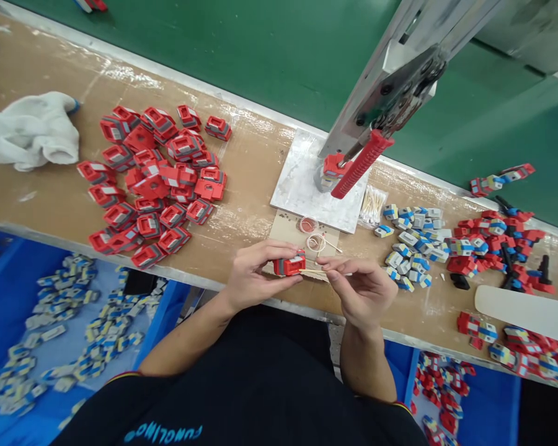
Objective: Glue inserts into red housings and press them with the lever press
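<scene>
Between the fingers and thumb of my left hand (252,275) is a small red plastic toy part (289,265) with a hollow in its face. My right hand (365,288) pinches a cotton swab (314,271), whose tip meets the right side of the red part. Just beyond the hands, two small round lids or dishes lie on a piece of cardboard (283,226): a reddish one (309,224) and a pale one (315,243). Another swab (331,243) rests by the pale one. A bag of cotton swabs (372,205) lies further right.
A toggle press with a red handle (363,164) stands on a metal plate (291,179). Red parts (151,186) are heaped at left, near a gloved hand (41,133). Blue-and-white parts (416,241) and red assemblies (493,248) lie at right. Blue bins (160,334) flank me below.
</scene>
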Motion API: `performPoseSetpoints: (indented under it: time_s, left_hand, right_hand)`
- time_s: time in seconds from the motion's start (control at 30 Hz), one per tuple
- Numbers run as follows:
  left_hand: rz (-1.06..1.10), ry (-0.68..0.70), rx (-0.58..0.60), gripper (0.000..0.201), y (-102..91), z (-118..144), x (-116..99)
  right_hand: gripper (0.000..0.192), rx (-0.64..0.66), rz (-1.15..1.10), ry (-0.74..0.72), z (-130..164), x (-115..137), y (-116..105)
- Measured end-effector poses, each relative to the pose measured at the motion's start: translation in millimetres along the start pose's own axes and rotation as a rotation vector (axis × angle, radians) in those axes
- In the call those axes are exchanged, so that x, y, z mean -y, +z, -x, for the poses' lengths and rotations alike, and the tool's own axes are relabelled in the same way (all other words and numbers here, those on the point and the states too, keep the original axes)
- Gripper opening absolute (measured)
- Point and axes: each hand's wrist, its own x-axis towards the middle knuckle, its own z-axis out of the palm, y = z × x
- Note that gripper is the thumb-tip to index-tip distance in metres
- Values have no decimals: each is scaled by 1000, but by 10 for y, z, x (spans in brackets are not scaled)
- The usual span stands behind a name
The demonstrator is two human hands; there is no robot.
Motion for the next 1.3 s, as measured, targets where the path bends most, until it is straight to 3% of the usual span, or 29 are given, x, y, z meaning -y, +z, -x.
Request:
performPoseSetpoints:
  time_s: [0.13, 0.23, 0.37, 0.47, 0.57, 0.7, 0.83, 0.97, 1.3]
  left_hand:
    - [-24, -11, 2, 34, -31, 12, 12]
    - [-41, -57, -4, 31, -58, 28, 50]
    - [-64, -123, 10, 30, -80, 46, 107]
    - [-58, -134, 17, 28, -75, 55, 128]
    - [-39, -147, 23, 25, -57, 57, 119]
    - [-17, -159, 49, 23, -19, 40, 73]
    - [10, -172, 63, 24, 26, 18, 21]
    - [55, -194, 56, 25, 46, 15, -10]
    - [100, -218, 32, 26, 48, 37, -20]
  right_hand:
    - [8, -55, 87, -69, -49, -21, -149]
    - [10, -94, 277, -150, -151, -93, -300]
    - [12, 150, 609, -147, -293, -268, -395]
    - [13, 271, 685, -138, -335, -358, -393]
    - [13, 197, 601, -124, -309, -323, -376]
    - [15, 16, 264, -115, -201, -155, -265]
    - [13, 4, 31, -78, -83, -50, -53]
    - [11, -13, 18, -45, -36, -54, 68]
    - [13, -9, 102, -95, -38, -67, 69]
